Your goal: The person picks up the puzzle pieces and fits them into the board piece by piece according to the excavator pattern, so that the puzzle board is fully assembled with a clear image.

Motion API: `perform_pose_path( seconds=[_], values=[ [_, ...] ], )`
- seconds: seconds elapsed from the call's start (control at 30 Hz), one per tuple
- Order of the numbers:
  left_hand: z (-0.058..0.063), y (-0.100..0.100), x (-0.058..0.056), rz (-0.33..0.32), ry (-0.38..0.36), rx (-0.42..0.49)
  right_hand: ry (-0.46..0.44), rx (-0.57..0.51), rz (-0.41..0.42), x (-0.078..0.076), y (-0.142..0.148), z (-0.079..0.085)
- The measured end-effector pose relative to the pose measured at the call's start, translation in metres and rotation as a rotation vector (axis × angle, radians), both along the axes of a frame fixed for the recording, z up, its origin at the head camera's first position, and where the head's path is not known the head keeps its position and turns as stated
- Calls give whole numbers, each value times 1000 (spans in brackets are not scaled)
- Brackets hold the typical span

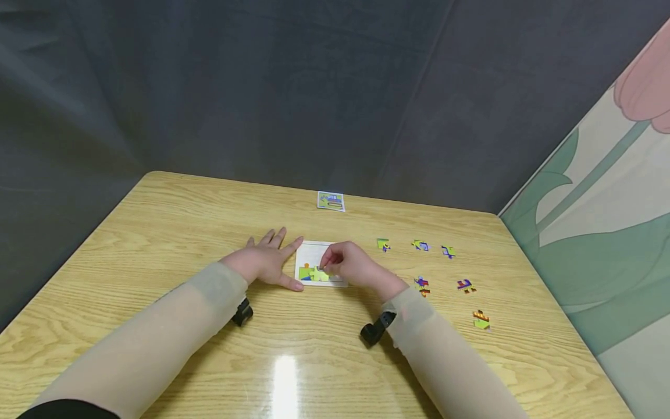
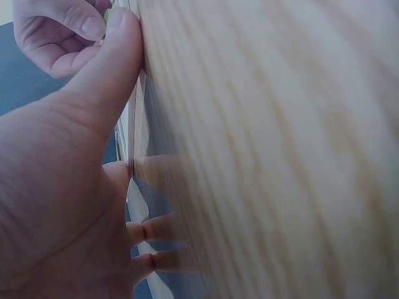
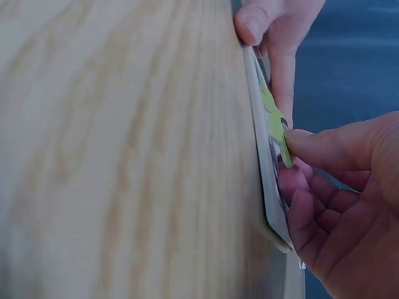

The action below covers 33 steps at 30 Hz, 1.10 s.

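Note:
A white puzzle board [image 1: 312,250] lies flat near the middle of the wooden table, with a few joined green pieces along its near side. My left hand [image 1: 267,262] is spread on the table, thumb and index fingertips against the board's left corners. Over the board, my right hand [image 1: 348,265] pinches a light green puzzle piece [image 3: 277,124] between thumb and curled fingers, low against the row of pieces. In the left wrist view, the left thumb [image 2: 118,56] sits right at the board's edge, and the right fingertips partly hide the green piece.
Behind the board lies a small picture card [image 1: 331,201]. Loose puzzle pieces are scattered to the right, among them a green one [image 1: 384,245], a purple-and-red one [image 1: 465,286] and a brown-and-green one [image 1: 481,320]. A dark curtain [image 1: 314,93] hangs past the table's far edge.

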<state>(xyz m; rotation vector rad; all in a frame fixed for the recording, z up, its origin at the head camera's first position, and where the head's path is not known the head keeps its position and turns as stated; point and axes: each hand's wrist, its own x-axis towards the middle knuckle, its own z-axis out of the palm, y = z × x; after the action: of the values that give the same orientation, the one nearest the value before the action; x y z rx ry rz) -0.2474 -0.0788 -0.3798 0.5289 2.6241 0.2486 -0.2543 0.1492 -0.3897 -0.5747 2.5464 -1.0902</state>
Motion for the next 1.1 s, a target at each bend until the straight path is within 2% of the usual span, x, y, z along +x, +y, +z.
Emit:
perform_pose_path(
  seconds=[0.33,0.73,0.93,1.1],
  values=[
    [3,0,1,-6,4,9,85,28,4,3,-5,-5],
    [4,0,1,1,0,17,98,97,17,4,-10,-3],
    [1,0,-1,-3,2,14,79,60,10,6,-8,-1],
    [-1,-1,-1,-3,6,16,65,-9,-19,7,7,7]
  ],
)
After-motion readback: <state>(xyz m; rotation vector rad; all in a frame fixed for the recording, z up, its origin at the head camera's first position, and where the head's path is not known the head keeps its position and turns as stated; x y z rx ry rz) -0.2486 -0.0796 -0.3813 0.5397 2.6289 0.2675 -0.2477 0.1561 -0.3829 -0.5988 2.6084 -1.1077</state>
